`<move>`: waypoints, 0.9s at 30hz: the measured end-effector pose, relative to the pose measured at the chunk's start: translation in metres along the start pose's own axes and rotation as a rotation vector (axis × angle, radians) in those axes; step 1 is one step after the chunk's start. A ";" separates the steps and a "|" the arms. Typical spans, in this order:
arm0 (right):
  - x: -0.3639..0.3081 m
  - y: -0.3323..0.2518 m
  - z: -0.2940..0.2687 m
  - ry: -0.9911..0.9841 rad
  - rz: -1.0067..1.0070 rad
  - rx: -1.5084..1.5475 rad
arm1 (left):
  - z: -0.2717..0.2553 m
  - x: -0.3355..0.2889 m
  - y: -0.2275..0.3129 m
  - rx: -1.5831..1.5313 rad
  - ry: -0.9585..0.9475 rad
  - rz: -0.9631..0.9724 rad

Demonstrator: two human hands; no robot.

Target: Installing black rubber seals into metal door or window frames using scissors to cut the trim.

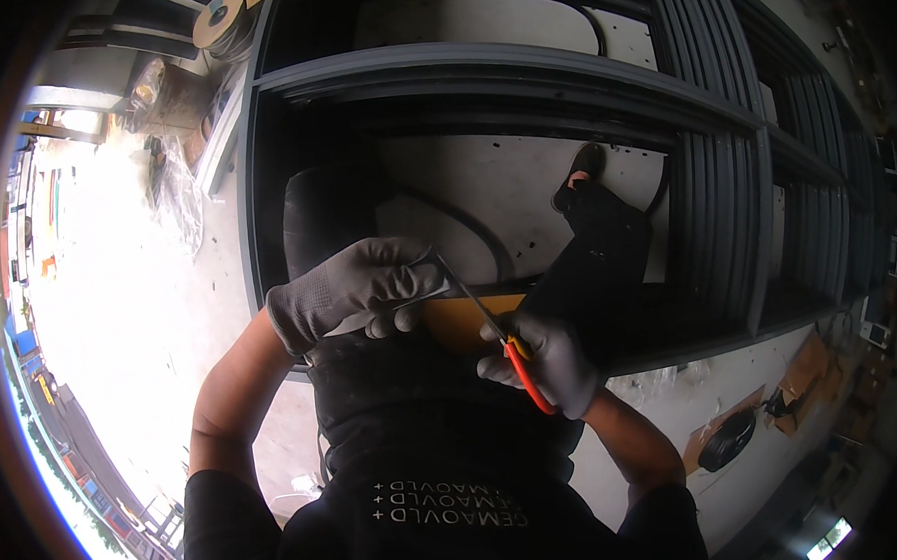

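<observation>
My left hand (364, 284), in a grey knit glove, is closed with thumb and fingers pinched around a thin dark strip (427, 260), most of it hidden by the glove. My right hand (552, 366), gloved the same way, grips scissors (518, 362) by their red and yellow handles. Their long grey blades slant up and left, with the tip at the left fingertips beside the strip. Whether the blades touch the strip I cannot tell. Below and between the hands shows a flat yellow-orange surface (460, 324), partly covered by the right fingers.
Stacked dark grey metal frames (509, 57) with crossbars surround my legs, and one shoe (586, 164) stands on the floor inside an opening. A cable spool (222, 18) and clear plastic wrap (177, 197) lie left. Cardboard (808, 374) and a black coil (728, 438) sit right.
</observation>
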State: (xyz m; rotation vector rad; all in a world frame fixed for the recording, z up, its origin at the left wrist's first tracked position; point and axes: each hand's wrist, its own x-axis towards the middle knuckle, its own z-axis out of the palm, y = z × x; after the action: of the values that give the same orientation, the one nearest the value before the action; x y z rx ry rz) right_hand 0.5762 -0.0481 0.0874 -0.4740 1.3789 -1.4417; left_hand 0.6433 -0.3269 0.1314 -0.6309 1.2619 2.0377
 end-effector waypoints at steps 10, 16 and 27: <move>0.000 -0.005 -0.005 -0.009 0.156 0.236 | 0.009 -0.006 0.005 -0.002 0.015 -0.003; 0.006 -0.001 -0.004 0.054 -0.175 -0.469 | 0.007 -0.006 0.004 0.054 -0.007 -0.057; 0.042 -0.001 0.005 0.167 -0.042 0.413 | 0.008 -0.031 0.061 0.038 0.633 0.769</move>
State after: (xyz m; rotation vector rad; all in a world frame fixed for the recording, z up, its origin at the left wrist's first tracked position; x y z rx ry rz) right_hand 0.5642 -0.0861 0.0746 -0.1181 1.1593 -1.7782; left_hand 0.6185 -0.3485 0.1924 -0.9135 2.1631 2.4972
